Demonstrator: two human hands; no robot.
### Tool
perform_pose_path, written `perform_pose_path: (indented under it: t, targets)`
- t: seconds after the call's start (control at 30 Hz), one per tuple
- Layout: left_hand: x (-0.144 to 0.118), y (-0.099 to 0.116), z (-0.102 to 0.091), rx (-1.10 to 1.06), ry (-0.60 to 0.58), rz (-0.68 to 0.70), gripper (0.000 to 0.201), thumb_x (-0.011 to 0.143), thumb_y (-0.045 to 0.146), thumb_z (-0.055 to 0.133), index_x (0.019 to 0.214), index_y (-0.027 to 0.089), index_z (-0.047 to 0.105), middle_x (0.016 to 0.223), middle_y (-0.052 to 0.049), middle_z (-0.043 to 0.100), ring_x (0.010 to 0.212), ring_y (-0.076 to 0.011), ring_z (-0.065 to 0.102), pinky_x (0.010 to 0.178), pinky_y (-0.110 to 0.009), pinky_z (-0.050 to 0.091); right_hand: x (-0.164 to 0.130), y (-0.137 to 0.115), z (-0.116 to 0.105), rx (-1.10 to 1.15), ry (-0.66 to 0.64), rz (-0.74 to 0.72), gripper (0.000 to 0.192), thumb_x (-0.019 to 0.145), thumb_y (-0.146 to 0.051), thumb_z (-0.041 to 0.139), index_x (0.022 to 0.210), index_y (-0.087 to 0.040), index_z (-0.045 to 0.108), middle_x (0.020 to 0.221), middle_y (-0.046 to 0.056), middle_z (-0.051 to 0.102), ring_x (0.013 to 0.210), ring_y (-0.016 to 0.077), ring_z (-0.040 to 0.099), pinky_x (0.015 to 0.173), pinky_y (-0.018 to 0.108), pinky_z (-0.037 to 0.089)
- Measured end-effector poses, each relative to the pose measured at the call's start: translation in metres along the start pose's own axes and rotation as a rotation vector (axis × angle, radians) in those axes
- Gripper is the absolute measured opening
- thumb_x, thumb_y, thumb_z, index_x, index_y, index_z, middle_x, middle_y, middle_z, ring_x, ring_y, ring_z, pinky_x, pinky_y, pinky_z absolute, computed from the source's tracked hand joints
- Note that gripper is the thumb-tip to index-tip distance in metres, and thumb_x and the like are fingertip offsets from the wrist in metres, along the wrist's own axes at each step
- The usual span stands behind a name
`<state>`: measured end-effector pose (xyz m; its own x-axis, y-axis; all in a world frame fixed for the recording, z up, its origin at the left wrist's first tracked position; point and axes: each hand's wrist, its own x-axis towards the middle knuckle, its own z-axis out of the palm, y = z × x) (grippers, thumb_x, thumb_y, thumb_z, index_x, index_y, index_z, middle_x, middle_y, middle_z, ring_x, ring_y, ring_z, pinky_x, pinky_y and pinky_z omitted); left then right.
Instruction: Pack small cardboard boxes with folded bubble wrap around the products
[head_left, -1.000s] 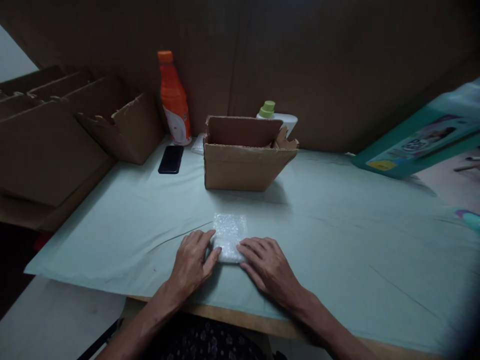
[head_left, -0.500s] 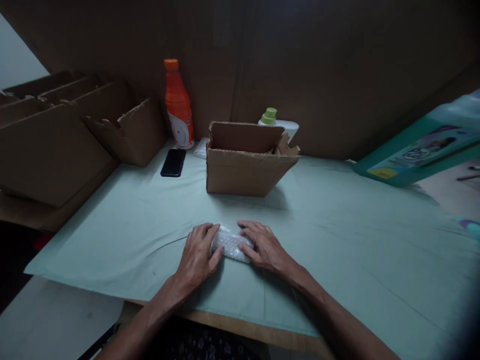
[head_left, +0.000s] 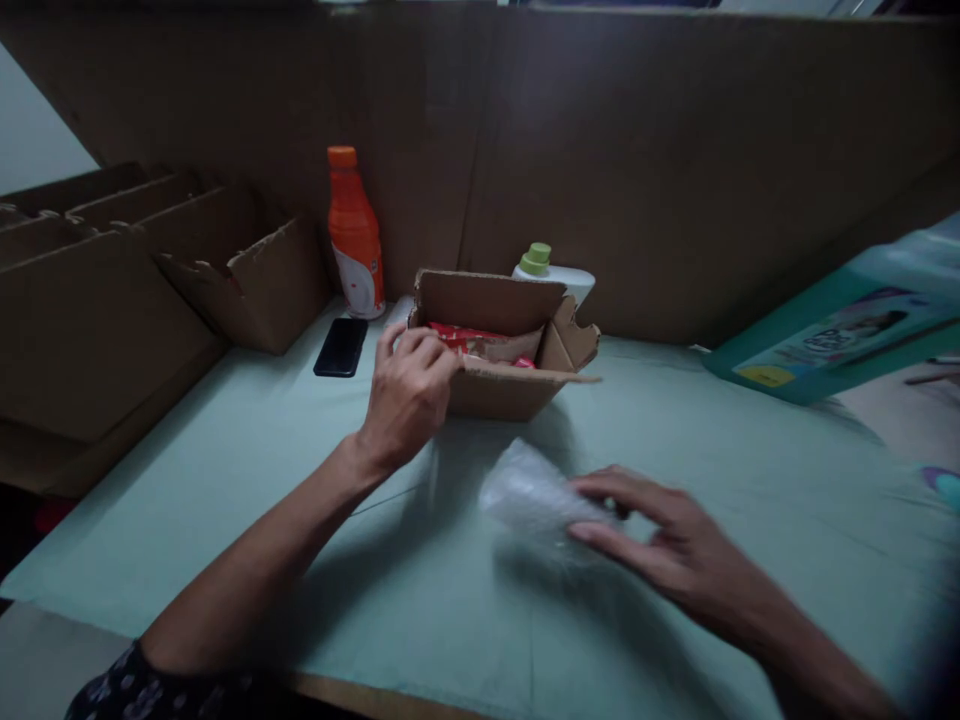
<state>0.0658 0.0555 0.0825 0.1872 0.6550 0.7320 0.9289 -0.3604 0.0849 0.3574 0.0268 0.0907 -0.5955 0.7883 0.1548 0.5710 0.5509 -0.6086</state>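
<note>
Bubble wrap [head_left: 527, 492], in the head view, hung just above the pale green cloth [head_left: 450, 620] in front of the small cardboard box [head_left: 502, 399], pinched between the thumb and fingers of your right hand [head_left: 686, 548] (motion blurred it). Your left hand [head_left: 409, 392] was curled closed over the left part of the box's near wall, and red packets [head_left: 474, 341] showed inside. Farther back, a black phone [head_left: 341, 347] lay near an orange bottle [head_left: 354, 230].
</note>
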Motion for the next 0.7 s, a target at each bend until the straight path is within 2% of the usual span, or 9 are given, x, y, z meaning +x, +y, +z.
perform_pose_path:
  t: [0.07,0.13,0.2,0.27,0.4,0.47,0.53,0.63,0.7]
  targets:
    - [-0.016,0.003,0.003,-0.031,0.050,0.016,0.021,0.096,0.011,0.050,0.092,0.019,0.068,0.095,-0.005,0.073,0.104,-0.0244,0.064,0.108,-0.051,0.036,0.010,-0.006,-0.035,-0.018,0.241,0.027,0.028,0.083,-0.057,0.069,0.097,-0.033,0.076,0.087,0.002,0.076,0.072,0.0224,0.069,0.061,0.034,0.055]
    - [-0.028,0.005,0.006,-0.065,0.071,0.002,0.019,0.097,0.011,0.051,0.094,0.020,0.068,0.097,-0.005,0.073,0.099,-0.0223,0.065,0.107,-0.051,0.036,0.033,-0.010,-0.061,-0.081,0.442,0.034,0.030,0.080,-0.059,0.072,0.097,-0.035,0.076,0.087,0.002,0.077,0.074,0.0239,0.069,0.064,0.036,0.055]
    - [-0.032,0.006,0.007,-0.088,0.080,-0.011,0.018,0.097,0.011,0.052,0.096,0.020,0.068,0.097,-0.005,0.073,0.096,-0.0212,0.065,0.106,-0.050,0.037,0.066,-0.012,-0.073,-0.149,0.493,-0.002,0.031,0.082,-0.055,0.070,0.101,-0.031,0.075,0.092,0.003,0.076,0.077,0.0239,0.068,0.066,0.036,0.053]
    - [-0.029,0.006,0.008,-0.097,0.087,-0.014,0.017,0.096,0.011,0.053,0.097,0.019,0.068,0.097,-0.005,0.073,0.094,-0.0208,0.065,0.106,-0.050,0.037,0.105,-0.010,-0.074,-0.245,0.373,-0.043,0.029,0.086,-0.047,0.065,0.104,-0.025,0.074,0.093,0.005,0.076,0.076,0.0222,0.067,0.065,0.034,0.050]
    - [-0.022,0.003,0.006,-0.105,0.077,-0.017,0.017,0.096,0.011,0.054,0.098,0.020,0.068,0.096,-0.004,0.073,0.093,-0.0203,0.065,0.106,-0.050,0.036,0.168,-0.002,-0.060,-0.555,-0.091,-0.018,0.027,0.085,-0.030,0.064,0.107,-0.022,0.075,0.091,0.006,0.077,0.077,0.0223,0.066,0.063,0.031,0.041]
    - [-0.020,0.002,0.005,-0.116,0.067,-0.019,0.017,0.096,0.011,0.055,0.099,0.021,0.068,0.096,-0.003,0.073,0.092,-0.0199,0.065,0.107,-0.050,0.036,0.184,-0.001,-0.053,-0.674,-0.263,-0.048,0.022,0.083,-0.024,0.063,0.099,-0.025,0.077,0.089,0.005,0.078,0.078,0.0229,0.067,0.063,0.031,0.038]
    - [-0.019,0.001,0.005,-0.125,0.064,-0.021,0.016,0.096,0.012,0.055,0.099,0.021,0.068,0.095,-0.003,0.073,0.091,-0.0197,0.066,0.108,-0.051,0.035,0.192,-0.003,-0.046,-0.773,-0.394,-0.107,0.017,0.082,-0.018,0.060,0.083,-0.025,0.076,0.084,0.005,0.078,0.076,0.0224,0.067,0.066,0.032,0.038]
    - [-0.017,0.001,0.005,-0.133,0.068,-0.024,0.015,0.095,0.012,0.056,0.099,0.020,0.069,0.095,-0.004,0.073,0.090,-0.0200,0.065,0.107,-0.052,0.035,0.198,-0.010,-0.039,-0.952,-0.481,-0.129,0.019,0.078,-0.012,0.061,0.064,-0.021,0.069,0.074,0.008,0.075,0.078,0.0257,0.067,0.075,0.038,0.039]
    - [-0.016,0.001,0.006,-0.137,0.074,-0.028,0.016,0.095,0.012,0.056,0.098,0.019,0.069,0.094,-0.004,0.072,0.090,-0.0200,0.065,0.107,-0.052,0.035,0.201,-0.017,-0.038,-1.036,-0.479,-0.100,0.017,0.074,-0.009,0.063,0.062,-0.020,0.068,0.069,0.009,0.073,0.079,0.0281,0.068,0.079,0.041,0.039]
